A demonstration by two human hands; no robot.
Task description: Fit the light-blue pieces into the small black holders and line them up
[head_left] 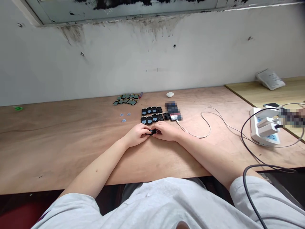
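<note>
at the centre of the frame the left hand (137,134) and right hand (166,131) are pinching 1 small black module (152,131) between them on the table (59,143), a light, rigid, likely fragile part best gripped by its edges, just below 2 rows of matching modules (153,115).

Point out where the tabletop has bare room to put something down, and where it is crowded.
Bare wood spans the left of the table, between the left hand and the green bit. Another free patch lies between the white cable and the near edge. Crowded: the black parts beyond both hands, and the power strip at right.
</note>
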